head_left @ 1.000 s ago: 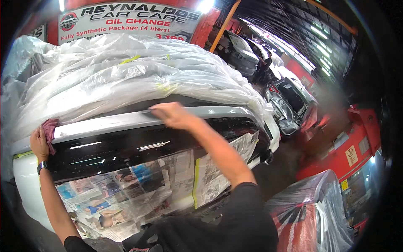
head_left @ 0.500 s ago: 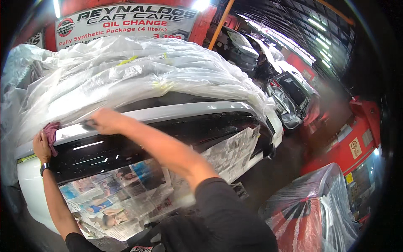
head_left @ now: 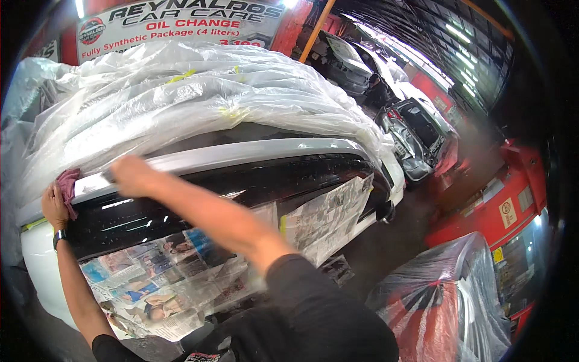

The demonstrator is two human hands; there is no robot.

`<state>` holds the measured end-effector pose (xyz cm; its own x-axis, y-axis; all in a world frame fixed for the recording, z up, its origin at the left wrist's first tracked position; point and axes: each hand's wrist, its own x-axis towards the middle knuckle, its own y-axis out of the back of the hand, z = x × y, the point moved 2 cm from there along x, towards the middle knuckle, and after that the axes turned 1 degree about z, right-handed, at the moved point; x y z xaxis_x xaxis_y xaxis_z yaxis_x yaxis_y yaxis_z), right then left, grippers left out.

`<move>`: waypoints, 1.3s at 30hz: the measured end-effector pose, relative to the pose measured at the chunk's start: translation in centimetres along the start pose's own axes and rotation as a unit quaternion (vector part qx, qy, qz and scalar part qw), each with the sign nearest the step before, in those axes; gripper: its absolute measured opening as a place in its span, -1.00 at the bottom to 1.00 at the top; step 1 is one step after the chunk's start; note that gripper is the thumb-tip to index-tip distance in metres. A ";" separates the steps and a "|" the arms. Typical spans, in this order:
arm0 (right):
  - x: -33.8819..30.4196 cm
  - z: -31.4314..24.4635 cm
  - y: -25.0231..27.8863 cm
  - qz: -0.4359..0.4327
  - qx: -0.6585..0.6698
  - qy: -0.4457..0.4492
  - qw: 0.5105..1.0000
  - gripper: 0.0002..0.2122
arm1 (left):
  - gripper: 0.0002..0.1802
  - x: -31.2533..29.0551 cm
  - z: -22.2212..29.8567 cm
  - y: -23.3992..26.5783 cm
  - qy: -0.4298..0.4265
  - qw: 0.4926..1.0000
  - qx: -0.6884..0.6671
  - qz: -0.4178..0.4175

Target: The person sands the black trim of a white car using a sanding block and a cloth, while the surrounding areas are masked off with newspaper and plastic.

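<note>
Newspaper (head_left: 332, 217) covers part of a car (head_left: 45, 268). The left hand (head_left: 55, 206) touches a pink cloth (head_left: 69, 181) by the silver strip (head_left: 241, 155); I can't tell if it grips. The blurry right hand (head_left: 134, 177) holds a small dark thing (head_left: 109, 175) at that strip. Clear plastic (head_left: 199, 99) lies behind. Another car (head_left: 410, 148) stands far off.
</note>
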<state>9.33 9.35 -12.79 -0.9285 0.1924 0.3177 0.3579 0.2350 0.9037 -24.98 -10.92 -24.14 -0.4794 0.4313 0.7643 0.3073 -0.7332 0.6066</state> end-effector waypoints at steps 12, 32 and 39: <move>-22.4 17.0 15.2 0.122 -0.048 -0.067 0.989 -0.80 | -0.45 -0.4 2.6 2.4 0.055 0.998 -0.034 -0.007; -24.6 18.3 17.1 0.065 -0.033 -0.153 0.986 -0.73 | -0.47 -0.2 2.3 2.0 0.043 0.997 -0.069 -0.015; -13.9 9.9 7.1 0.103 -0.053 0.073 0.991 -0.63 | -0.46 -1.0 4.2 3.5 0.053 0.996 -0.061 0.033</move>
<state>25.73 17.83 -13.63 -0.8445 0.0848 0.5288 0.5353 0.1022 0.8384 -19.98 -11.70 -21.83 -0.5483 0.3272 0.7696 0.2420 -0.8188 0.5206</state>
